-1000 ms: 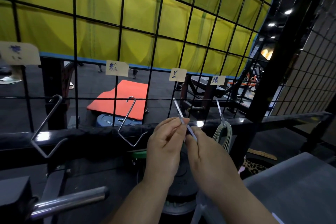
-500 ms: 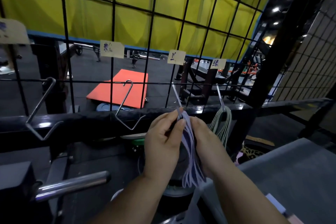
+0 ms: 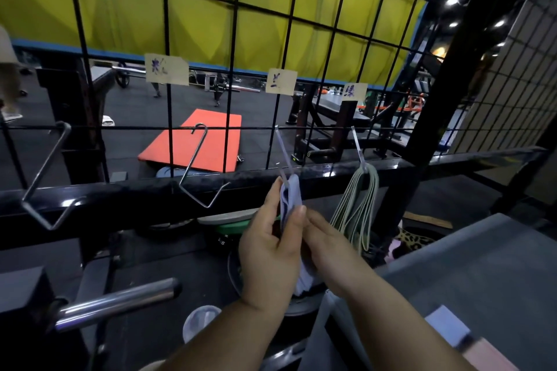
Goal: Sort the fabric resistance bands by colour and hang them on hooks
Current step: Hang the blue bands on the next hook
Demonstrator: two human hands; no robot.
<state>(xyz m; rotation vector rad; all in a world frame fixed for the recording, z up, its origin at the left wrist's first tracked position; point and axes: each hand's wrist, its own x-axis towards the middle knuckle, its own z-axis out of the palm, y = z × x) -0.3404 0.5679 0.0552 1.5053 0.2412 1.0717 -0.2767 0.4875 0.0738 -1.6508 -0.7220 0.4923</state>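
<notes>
Several lavender-blue fabric bands (image 3: 291, 199) hang from the third metal hook (image 3: 283, 149) on the black wire grid (image 3: 235, 39). My left hand (image 3: 271, 250) pinches the bunch between thumb and fingers just under the hook. My right hand (image 3: 328, 247) lies beside it with its fingers against the bands' right side; its grip is hidden. Pale green bands (image 3: 358, 205) dangle from the fourth hook (image 3: 358, 147) to the right. Two hooks to the left, one (image 3: 197, 166) under a paper label and one (image 3: 45, 178) at the far left, carry nothing.
Paper labels (image 3: 166, 69) are stuck to the grid above the hooks. A black rail (image 3: 120, 190) runs below the grid. A chrome bar (image 3: 117, 301) juts out at lower left. A grey surface (image 3: 470, 274) with a leopard-print item (image 3: 414, 242) lies at right.
The blue bands went from being threaded at the hook tip to hanging on the hook. Both hands slid down the bunch, and the view dropped lower.
</notes>
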